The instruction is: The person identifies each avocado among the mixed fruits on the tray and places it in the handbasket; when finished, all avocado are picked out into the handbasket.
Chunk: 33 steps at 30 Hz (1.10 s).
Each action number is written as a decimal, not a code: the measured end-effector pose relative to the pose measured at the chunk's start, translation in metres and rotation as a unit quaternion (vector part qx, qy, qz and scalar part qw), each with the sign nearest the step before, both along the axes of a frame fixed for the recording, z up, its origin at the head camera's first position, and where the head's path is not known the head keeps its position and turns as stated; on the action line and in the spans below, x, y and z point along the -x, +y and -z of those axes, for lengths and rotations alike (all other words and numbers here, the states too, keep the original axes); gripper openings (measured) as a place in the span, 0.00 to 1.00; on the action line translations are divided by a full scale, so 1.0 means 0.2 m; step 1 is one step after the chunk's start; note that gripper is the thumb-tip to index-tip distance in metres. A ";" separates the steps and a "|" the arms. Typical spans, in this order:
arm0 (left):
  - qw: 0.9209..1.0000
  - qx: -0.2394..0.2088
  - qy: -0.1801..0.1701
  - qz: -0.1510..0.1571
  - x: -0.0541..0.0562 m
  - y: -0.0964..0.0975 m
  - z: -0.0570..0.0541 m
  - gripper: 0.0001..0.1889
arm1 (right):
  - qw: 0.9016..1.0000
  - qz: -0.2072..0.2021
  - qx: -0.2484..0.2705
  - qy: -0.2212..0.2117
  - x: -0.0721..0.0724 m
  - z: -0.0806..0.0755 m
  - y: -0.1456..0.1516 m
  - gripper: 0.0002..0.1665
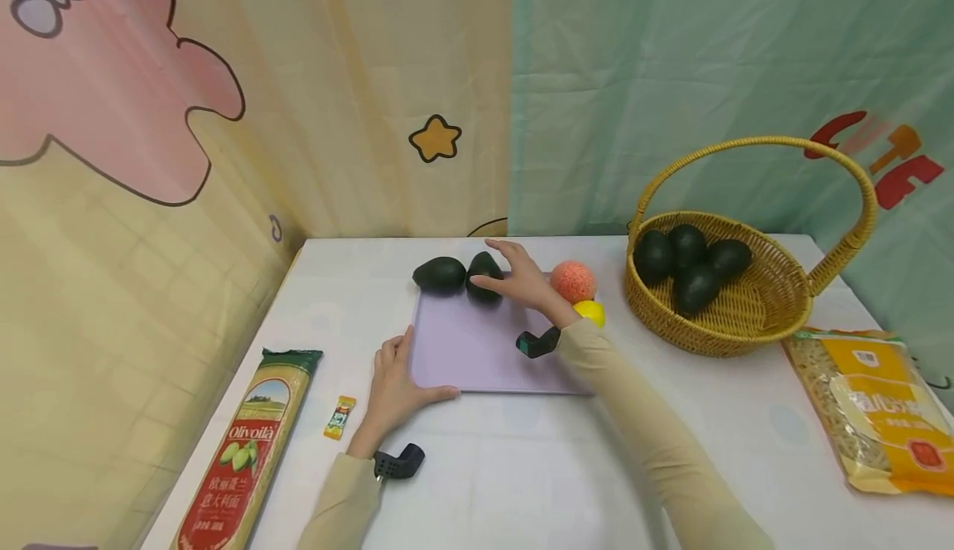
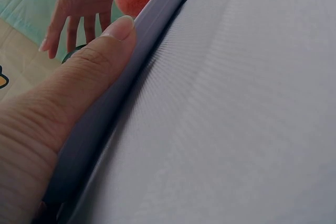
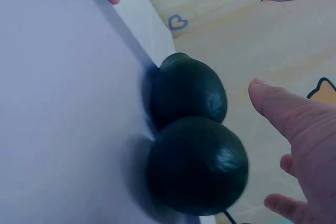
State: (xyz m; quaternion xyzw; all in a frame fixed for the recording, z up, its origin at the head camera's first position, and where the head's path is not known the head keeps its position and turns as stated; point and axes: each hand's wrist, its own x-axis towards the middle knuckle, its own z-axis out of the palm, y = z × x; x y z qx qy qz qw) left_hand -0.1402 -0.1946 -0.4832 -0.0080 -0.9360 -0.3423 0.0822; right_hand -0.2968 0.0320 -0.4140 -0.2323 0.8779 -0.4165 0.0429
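A: Starting with the fruit on the desk, found what, and pointing where?

B: Found two at the far left of the lilac tray, close side by side. Saw the left avocado on its side at the corner, with its long axis from left to right and its narrower end to the left. Saw the right avocado turned nearly crosswise, with its long axis from front to back and its narrower end away, towards the curtain.

A: Caught the right grip pinching it?

B: No. Found it spread, with thumb and fingers apart, just beside the right avocado; in the right wrist view, saw a gap between.

A: And noted what of the left grip?

B: Saw it spread too, around the tray's near left corner, with the thumb along the near edge.

A: Missed anything?

B: Lost part of the right avocado behind the right grip, and most of a yellow round thing behind the sleeve. Saw the pasta packet cut off at the bottom. Could not tell the pointing of the overlapping avocados in the basket.
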 end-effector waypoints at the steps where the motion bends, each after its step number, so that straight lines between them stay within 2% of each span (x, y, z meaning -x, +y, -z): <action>1: 1.000 -0.001 0.002 0.000 0.00 0.00 0.00 0.68 | 1.000 0.009 0.002 -0.002 0.00 0.01 -0.01 0.47; 9: 1.000 0.002 0.009 -0.002 0.00 0.00 0.00 0.68 | 0.998 0.064 0.021 -0.018 0.01 0.09 -0.09 0.49; 15: 1.000 0.002 0.009 0.000 0.01 0.00 0.00 0.68 | 0.996 0.083 0.017 -0.002 0.00 0.12 -0.11 0.45; 24: 1.000 0.003 0.013 0.002 0.01 0.00 0.01 0.67 | 0.997 0.056 0.023 0.044 -0.01 0.16 -0.09 0.40; 33: 1.000 0.006 -0.004 0.000 0.01 -0.01 0.01 0.68 | 0.999 0.022 0.024 0.037 -0.06 0.15 -0.05 0.39</action>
